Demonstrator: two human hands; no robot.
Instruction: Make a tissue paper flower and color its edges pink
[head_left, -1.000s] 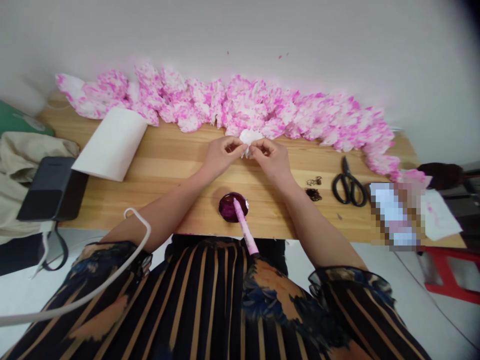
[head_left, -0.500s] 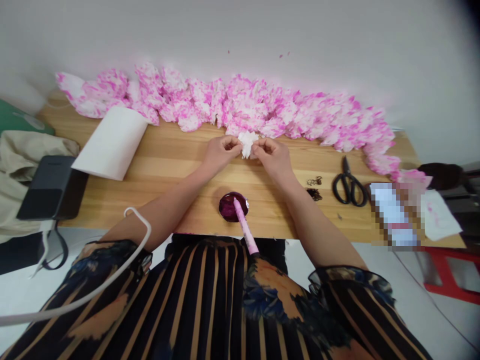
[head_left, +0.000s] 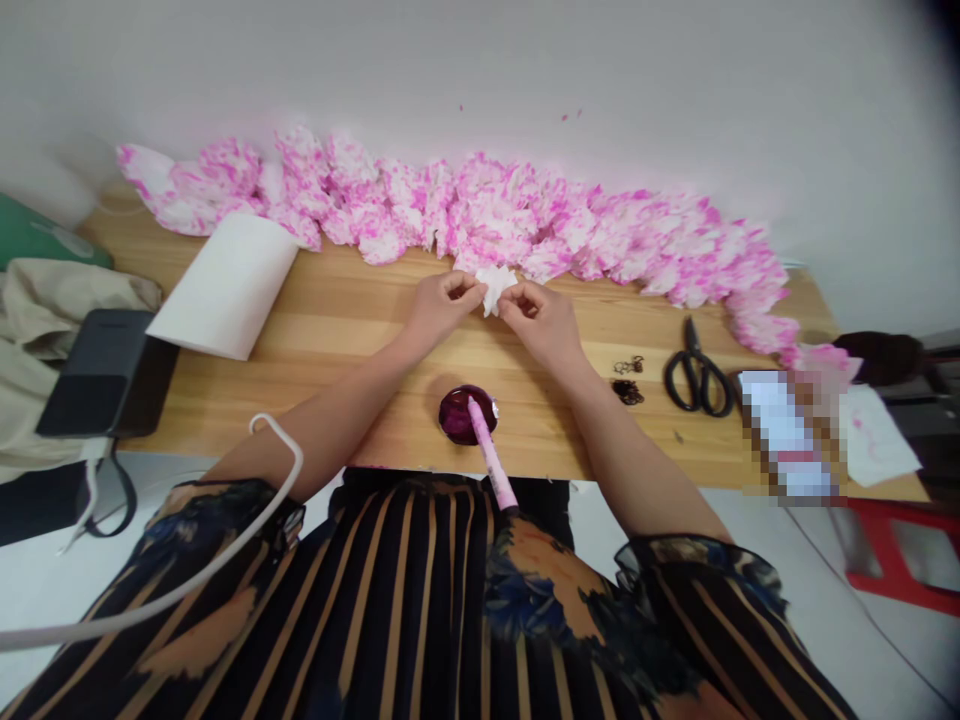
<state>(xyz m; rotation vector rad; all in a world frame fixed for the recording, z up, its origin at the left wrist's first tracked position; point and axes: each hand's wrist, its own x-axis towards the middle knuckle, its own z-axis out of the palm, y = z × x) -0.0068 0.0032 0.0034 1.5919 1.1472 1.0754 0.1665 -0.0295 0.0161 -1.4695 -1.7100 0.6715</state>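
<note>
Head view: wooden table (head_left: 337, 385), pink-white petal heap (head_left: 495, 215) along 12 o'clock. Left hand (head_left: 444, 306) at 9 o'clock, right hand (head_left: 546, 318) at 3, both pinching; dark purple dish (head_left: 454, 418) at 6. Smallest: ruffled white piece (head_left: 496, 288), mid-dial, pinched at both side edges.

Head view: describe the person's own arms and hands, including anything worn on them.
The left sleeve and right sleeve are dark, with tan stripes and blue floral patches, ending in ruffled cuffs. Both forearms are bare; the left hand and right hand are ungloved.
</note>
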